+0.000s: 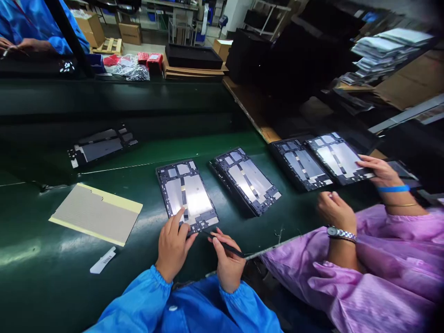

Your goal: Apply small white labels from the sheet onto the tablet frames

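An opened tablet (pixel 197 192) lies in front of me with its inner side up, showing silver plates and a dark ribbon cable down the middle. My left hand (pixel 173 243) rests on its near edge, index finger stretched onto the lower end of the cable, thumb by the bottom edge. It grips nothing. My right hand (pixel 229 261) is closed around slim black tweezers (pixel 233 250), whose tip points at the tablet's bottom edge. Whether the tip touches the board there is hard to make out.
To the right lie stacked tablets (pixel 249 178) and two more (pixel 300 164) (pixel 336 157) beside a co-worker's hands (pixel 336 210). Another tablet part (pixel 104 145) is farther left. A sticker sheet (pixel 97 212) and a white label strip (pixel 103 260) lie on the green table (pixel 41 286).
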Tool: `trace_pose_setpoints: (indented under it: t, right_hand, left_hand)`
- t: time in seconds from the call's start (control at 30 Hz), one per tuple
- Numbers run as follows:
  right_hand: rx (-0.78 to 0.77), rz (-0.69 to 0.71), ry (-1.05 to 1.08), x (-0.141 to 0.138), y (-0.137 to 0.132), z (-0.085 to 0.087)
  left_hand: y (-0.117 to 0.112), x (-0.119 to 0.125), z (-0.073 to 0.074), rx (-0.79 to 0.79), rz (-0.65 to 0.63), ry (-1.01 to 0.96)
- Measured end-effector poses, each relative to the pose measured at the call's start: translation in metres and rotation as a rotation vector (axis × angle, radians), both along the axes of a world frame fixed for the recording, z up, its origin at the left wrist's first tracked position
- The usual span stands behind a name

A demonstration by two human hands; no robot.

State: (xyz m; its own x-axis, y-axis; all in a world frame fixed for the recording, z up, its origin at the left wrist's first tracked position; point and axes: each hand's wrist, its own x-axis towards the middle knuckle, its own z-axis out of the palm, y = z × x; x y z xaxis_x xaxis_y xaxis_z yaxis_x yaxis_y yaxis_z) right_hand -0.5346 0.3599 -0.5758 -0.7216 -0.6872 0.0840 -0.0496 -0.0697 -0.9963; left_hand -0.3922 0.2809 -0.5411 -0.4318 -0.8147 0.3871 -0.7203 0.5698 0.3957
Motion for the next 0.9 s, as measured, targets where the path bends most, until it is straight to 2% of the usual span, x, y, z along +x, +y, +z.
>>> trace_pose_setpoints:
  t: [0.33, 0.9]
  right_hand:
    - [0.038, -0.006, 0.087, 0.0038, -0.0046, 0.006]
    - [0.022, 0.024, 0.15, 0.0029, -0.0065, 0.0107]
  left_hand:
    - [-0.0006, 0.0003, 0.0003, 0.084, 0.001, 0.054]
    - [-0.0003, -0.0007, 0.0007, 0.083, 0.007, 0.067]
